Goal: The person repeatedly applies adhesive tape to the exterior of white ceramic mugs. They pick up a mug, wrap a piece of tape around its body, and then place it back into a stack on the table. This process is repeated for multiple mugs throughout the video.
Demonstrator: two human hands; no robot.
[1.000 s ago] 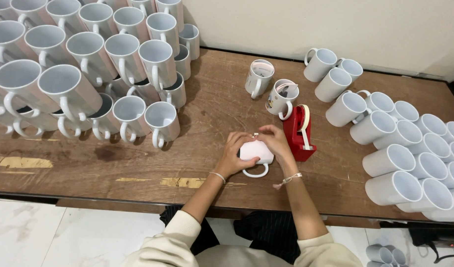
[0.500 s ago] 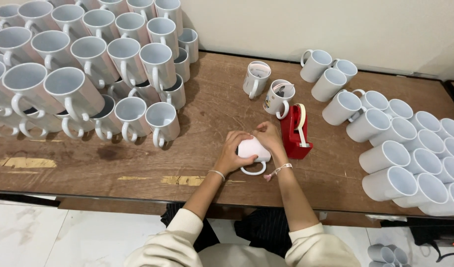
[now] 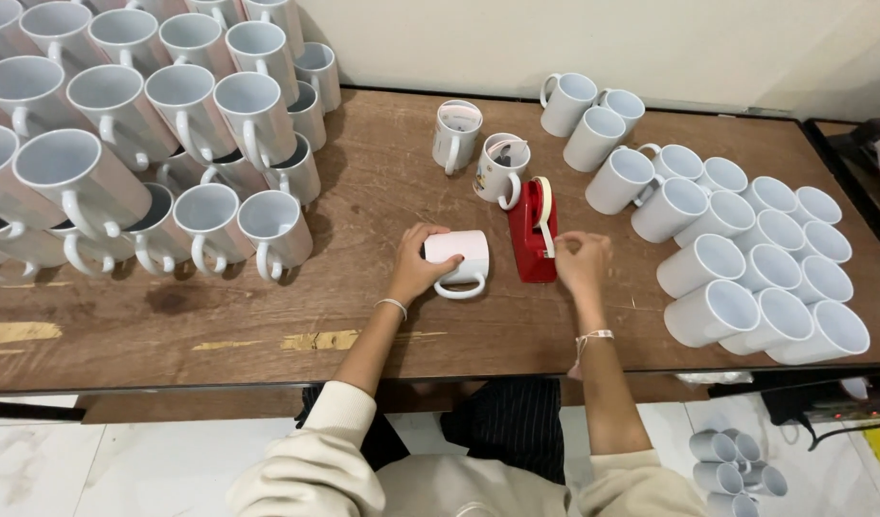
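Head view, looking down on a brown wooden table (image 3: 363,325). Your left hand (image 3: 413,271) lies curled over a white mug (image 3: 457,260) laid on its side near the table's middle, handle pointing toward you — the grip pins it flat, probably so it cannot roll on its round wall. A pale sheet seems wrapped around the mug's body, though this is hard to confirm.

Your right hand (image 3: 582,263) sits just beside a red tape dispenser (image 3: 531,230), which stands immediately right of the mug. The fingers are pinched narrow near the roll, as if on a strip of tape (the tape itself is too thin to make out, so I cannot tell whether anything is held). The dispenser is close at hand, likely so one hand can pull tape while the other steadies the mug.

Just behind the dispenser stand two upright mugs (image 3: 480,153), apparently with printed wraps. To the left, stacked white mugs (image 3: 143,124) rise in tiers, openings facing the camera. To the right, plain white mugs (image 3: 746,258) lie on their sides, packed touching one another — well apart from the working spot.
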